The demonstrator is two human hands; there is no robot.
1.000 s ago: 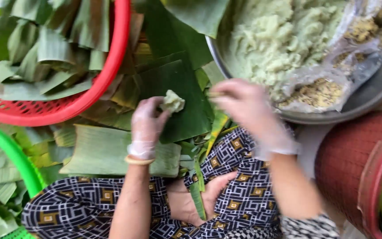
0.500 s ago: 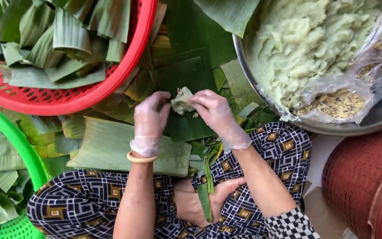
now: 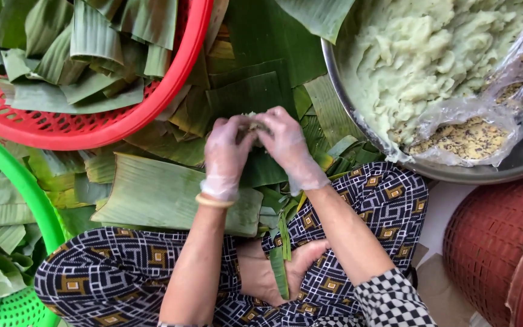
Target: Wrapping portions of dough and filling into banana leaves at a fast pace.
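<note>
**Pressing a small lump of dough between two gloved hands**

Cupping together over a dark banana leaf piece (image 3: 246, 97), the left hand (image 3: 228, 154) and the right hand (image 3: 289, 148) both wear thin clear gloves, and their fingertips close around a small pale dough lump (image 3: 254, 124) with a dark speck of filling showing on top. The lump sits between the two hands, mostly hidden by the fingers, above the leaf and just in front of the person's patterned lap.

A red plastic basket (image 3: 122, 124) lies at upper left and holds a heap of cut, folded green leaf strips. A green basket (image 3: 28, 194) at the left edge holds more leaf pieces, lighter in tone. At upper right a metal bowl (image 3: 485, 172) is filled with pale green mashed dough; a clear plastic bag (image 3: 485, 121) rests on the bowl's near side, holding a yellowish crumbly filling with dark flecks. A dark red woven basket (image 3: 491, 242) stands at lower right; its contents cannot be seen.

A broad, pale leaf sheet (image 3: 164, 194) lies flat across the lap beneath the left wrist, with loose leaf scraps scattered around it.
</note>
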